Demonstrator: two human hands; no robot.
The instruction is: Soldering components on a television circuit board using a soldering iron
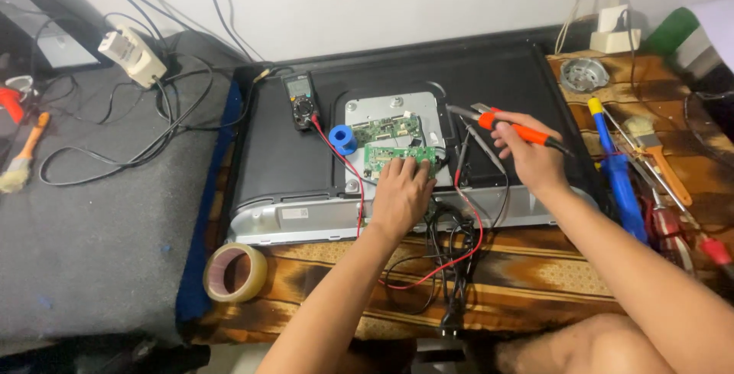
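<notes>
A flat black monitor (505, 83) lies face down with its back open on a grey metal plate (382, 110). My left hand (399, 194) presses flat on a green circuit board (386, 154) on that plate. My right hand (529, 156) holds a soldering iron (527, 133) with an orange and black handle, its metal tip pointing left above the plate. A blue spool of solder (343, 139) stands left of the board. Red and black probe leads (451, 255) run from a black multimeter (299, 102) across the board area.
A roll of clear tape (235, 272) lies at the front left. A power strip (136, 54) and cables (115, 152) sit on the grey surface at left. Screwdrivers and brushes (634, 167) lie at right. A white plug block (612, 34) stands behind.
</notes>
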